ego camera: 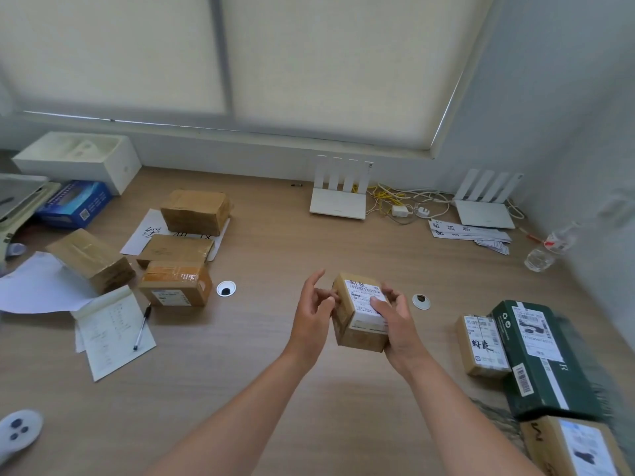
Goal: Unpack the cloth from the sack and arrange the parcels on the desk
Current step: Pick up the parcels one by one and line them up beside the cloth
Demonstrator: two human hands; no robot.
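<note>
A pale wood-grain tabletop [261, 255] runs below a window with drawn blinds. At far left sit an open white carton [77, 159], a glossy blue box [74, 204] and loose white sheets [31, 286]. A lined notepad [113, 333] has a pen [142, 327] lying across it. Beside these are four brown cardboard parcels, taped and slightly crumpled: one tilted [91, 261], one furthest back [196, 211], one flat [175, 250] and one with shiny tape [175, 283].

At centre, both forearms reach forward above the tabletop. The left hand [314, 314] is relaxed, index finger raised, other fingers bent loosely at the left edge of a small cardboard parcel [362, 312]. The right hand [398, 321] grips that parcel, thumb pressed across its white shipping label, holding it upright and off the surface.

Against the back wall stand two white routers [338, 194] [484, 204] with tangled yellow and white cables [402, 201] between them. At right lie paper slips [470, 235], a clear plastic bottle [549, 249], a small labelled brown parcel [482, 345] touching a dark green box [543, 359], and another cardboard parcel [570, 448] at the bottom edge.
</note>
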